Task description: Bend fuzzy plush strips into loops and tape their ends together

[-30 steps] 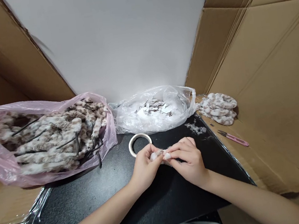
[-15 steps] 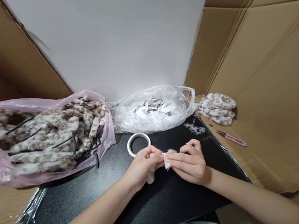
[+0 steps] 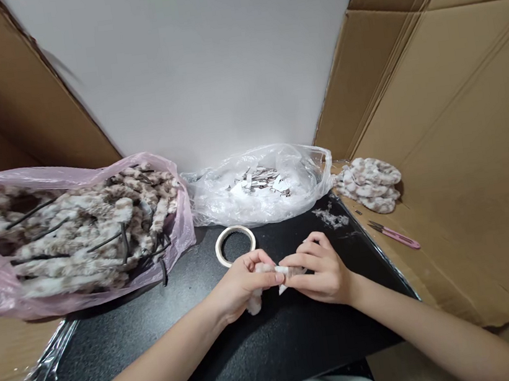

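Over the black tabletop, my left hand (image 3: 243, 284) pinches a fluffy white-and-brown fur strip (image 3: 254, 303), part of which hangs below the fingers. A small white piece, paper or tape by its look (image 3: 283, 279), sits on the strip between both hands. My right hand (image 3: 319, 269) has its thumb and fingers closed around the other end of the strip, touching the white piece. Just behind my left hand lies a roll of cream tape (image 3: 219, 251), flat on the table.
A pink plastic bag (image 3: 186, 224) full of fur strips with dark cords stands at left. Behind the tape, a clear bag (image 3: 209, 202) holds white scraps. To the right are a fur bundle (image 3: 369, 185), pink-handled thread snips (image 3: 396, 236) and fluff (image 3: 332, 216). Cardboard walls (image 3: 455, 145) flank the table.
My right hand has shifted its fingers on the strip and lifted slightly. The white piece now looks narrower and more wrapped around the strip. My left hand keeps its pinch.
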Available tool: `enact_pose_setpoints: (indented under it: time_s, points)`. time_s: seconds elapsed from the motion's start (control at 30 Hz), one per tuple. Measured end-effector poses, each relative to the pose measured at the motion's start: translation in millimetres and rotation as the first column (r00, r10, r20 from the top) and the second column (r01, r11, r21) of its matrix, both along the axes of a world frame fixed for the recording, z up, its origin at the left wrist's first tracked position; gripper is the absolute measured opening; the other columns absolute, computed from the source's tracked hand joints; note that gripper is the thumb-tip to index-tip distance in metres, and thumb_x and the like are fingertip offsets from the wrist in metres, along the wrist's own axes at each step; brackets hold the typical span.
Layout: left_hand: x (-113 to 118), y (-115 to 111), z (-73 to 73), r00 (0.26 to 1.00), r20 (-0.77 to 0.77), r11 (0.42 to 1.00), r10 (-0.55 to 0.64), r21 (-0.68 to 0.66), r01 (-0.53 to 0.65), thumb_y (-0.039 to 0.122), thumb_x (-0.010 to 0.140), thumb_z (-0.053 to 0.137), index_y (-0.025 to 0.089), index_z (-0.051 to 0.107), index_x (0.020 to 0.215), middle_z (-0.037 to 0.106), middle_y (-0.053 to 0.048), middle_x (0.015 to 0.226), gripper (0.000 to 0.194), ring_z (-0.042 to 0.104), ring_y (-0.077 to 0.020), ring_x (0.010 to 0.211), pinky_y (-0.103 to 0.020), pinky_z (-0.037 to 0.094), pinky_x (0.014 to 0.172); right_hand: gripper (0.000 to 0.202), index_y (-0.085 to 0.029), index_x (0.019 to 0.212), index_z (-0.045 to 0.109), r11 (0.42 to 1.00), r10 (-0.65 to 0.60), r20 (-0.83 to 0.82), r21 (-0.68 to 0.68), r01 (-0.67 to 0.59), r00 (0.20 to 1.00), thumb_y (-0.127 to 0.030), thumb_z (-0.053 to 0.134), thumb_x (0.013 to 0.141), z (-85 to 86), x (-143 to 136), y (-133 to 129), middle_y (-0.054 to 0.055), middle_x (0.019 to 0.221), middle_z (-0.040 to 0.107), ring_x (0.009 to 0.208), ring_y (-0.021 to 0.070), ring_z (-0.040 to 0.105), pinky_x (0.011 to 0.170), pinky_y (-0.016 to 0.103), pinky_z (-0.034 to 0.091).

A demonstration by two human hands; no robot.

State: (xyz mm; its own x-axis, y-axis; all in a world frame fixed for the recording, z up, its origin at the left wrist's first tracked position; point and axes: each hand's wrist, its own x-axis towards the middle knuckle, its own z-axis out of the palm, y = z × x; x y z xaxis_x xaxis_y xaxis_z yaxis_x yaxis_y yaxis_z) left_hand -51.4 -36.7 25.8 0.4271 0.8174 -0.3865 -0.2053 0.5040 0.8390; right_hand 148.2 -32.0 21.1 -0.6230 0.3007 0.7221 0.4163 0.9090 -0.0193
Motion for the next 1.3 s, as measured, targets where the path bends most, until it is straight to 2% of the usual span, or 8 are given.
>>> enact_pose_setpoints:
  time_s: [0.17, 0.37, 0.63, 0.77, 0.97, 1.03, 1.17, 1.3]
  points:
    - [0.2, 1.6, 1.2, 0.999, -0.003, 0.998, 0.051, 0.019, -0.051, 0.027, 0.053, 0.085, 0.017, 0.058, 0.077, 0.056, 0.004, 0.056, 0.038, 0.049, -0.0059, 0.048, -0.016, 0.034, 0.047, 0.007, -0.021, 0.086, 0.064, 0.952, 0.122, -0.041, -0.278, -0.129, 0.992, -0.020, 0.057, 0.088, 8.5, 0.3, 5.7, 0.002, 0.087, 0.070, 0.074, 0.0112, 0.058, 0.073, 0.031, 0.036]
    - [0.4, 3.0, 0.8, 0.995, -0.039, 0.994, 0.091, 0.064, -0.088, 0.032, 0.056, 0.084, 0.015, 0.062, 0.082, 0.060, 0.001, 0.062, 0.038, 0.054, -0.0080, 0.052, -0.019, 0.040, 0.053, 0.004, -0.019, 0.084, 0.061, 0.760, -0.069, -0.194, -0.645, -0.074, 0.979, -0.021, 0.063, 0.082, 11.3, -1.2, 0.7, 0.000, 0.075, 0.066, 0.067, 0.0122, 0.058, 0.069, 0.027, 0.044]
    - [1.3, 2.0, 7.0, 0.987, -0.129, 0.976, 0.098, 0.206, -0.070, 0.026, 0.054, 0.083, 0.015, 0.064, 0.080, 0.063, 0.001, 0.069, 0.035, 0.055, -0.0097, 0.059, -0.019, 0.042, 0.055, 0.005, -0.017, 0.080, 0.060, 0.554, -0.205, -0.208, -0.830, -0.061, 0.956, -0.022, 0.063, 0.081, 11.5, -6.0, 1.3, 0.001, 0.076, 0.064, 0.070, 0.0134, 0.058, 0.066, 0.025, 0.044]
    - [-1.1, 2.0, 6.3, 0.963, -0.251, 0.929, 0.099, 0.369, 0.000, 0.027, 0.061, 0.079, 0.015, 0.065, 0.082, 0.063, 0.000, 0.070, 0.027, 0.053, -0.0104, 0.059, -0.020, 0.040, 0.056, 0.009, -0.017, 0.078, 0.059, 0.420, -0.248, -0.224, -0.902, -0.104, 0.942, -0.024, 0.065, 0.079, 11.5, -7.5, 1.6, 0.000, 0.076, 0.063, 0.071, 0.0135, 0.057, 0.066, 0.026, 0.044]
    - [-6.4, -0.8, 7.8, 0.855, -0.483, 0.745, 0.189, 0.637, 0.195, 0.026, 0.074, 0.069, 0.017, 0.069, 0.085, 0.066, -0.001, 0.071, 0.015, 0.053, -0.0125, 0.060, -0.021, 0.035, 0.056, 0.021, -0.018, 0.077, 0.055, 0.128, -0.307, -0.286, -0.957, -0.259, 0.908, -0.033, 0.068, 0.077, 13.4, -11.0, -1.3, 0.001, 0.071, 0.065, 0.063, 0.0131, 0.060, 0.059, 0.025, 0.044]
    - [-7.0, -1.1, 6.5, 0.805, -0.532, 0.643, 0.261, 0.718, 0.266, 0.024, 0.075, 0.067, 0.019, 0.070, 0.086, 0.066, -0.001, 0.068, 0.012, 0.053, -0.0129, 0.059, -0.022, 0.034, 0.056, 0.025, -0.018, 0.078, 0.053, 0.036, -0.331, -0.301, -0.951, -0.307, 0.894, -0.036, 0.069, 0.076, 13.5, -12.6, -2.1, 0.001, 0.067, 0.066, 0.057, 0.0119, 0.059, 0.053, 0.023, 0.041]
    - [-6.7, -0.1, -1.3, 0.702, -0.553, 0.364, 0.450, 0.831, 0.422, 0.020, 0.080, 0.061, 0.021, 0.069, 0.083, 0.069, -0.004, 0.073, 0.008, 0.056, -0.0158, 0.067, -0.028, 0.035, 0.066, 0.031, -0.017, 0.076, 0.053, -0.074, -0.381, -0.320, -0.925, -0.373, 0.867, -0.040, 0.074, 0.070, 10.8, -15.1, -1.6, 0.001, 0.065, 0.066, 0.053, 0.0105, 0.058, 0.049, 0.021, 0.036]
    - [-9.3, 0.3, -4.4, 0.649, -0.564, 0.217, 0.511, 0.815, 0.537, 0.022, 0.088, 0.051, 0.021, 0.068, 0.083, 0.069, -0.005, 0.073, 0.018, 0.052, -0.0162, 0.065, -0.032, 0.031, 0.064, 0.038, -0.017, 0.076, 0.052, -0.229, -0.437, -0.300, -0.874, -0.428, 0.848, -0.043, 0.077, 0.065, 7.0, -16.9, -0.2, 0.000, 0.064, 0.066, 0.043, 0.0064, 0.048, 0.043, 0.018, 0.025]
